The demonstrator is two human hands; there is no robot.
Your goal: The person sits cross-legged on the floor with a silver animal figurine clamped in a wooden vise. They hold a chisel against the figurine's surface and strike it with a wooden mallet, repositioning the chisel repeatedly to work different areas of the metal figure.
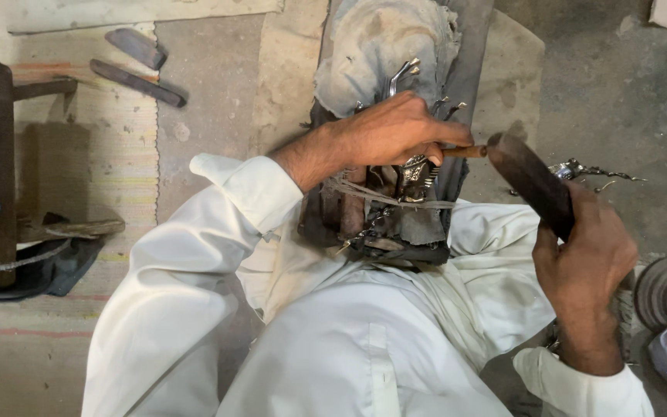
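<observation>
Left hand (395,131) pinches a chisel (465,151) steady against the silver piece (414,177) at frame centre; right hand (584,251) grips a dark mallet (530,181), its head by the chisel's butt.

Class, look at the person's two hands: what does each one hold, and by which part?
The right hand grips a dark wooden mallet by its lower end. The left hand pinches a thin chisel-like tool near its struck end.

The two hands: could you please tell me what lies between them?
In the head view, a short brown rod spans from the left hand toward the dark mallet in the right hand.
</observation>
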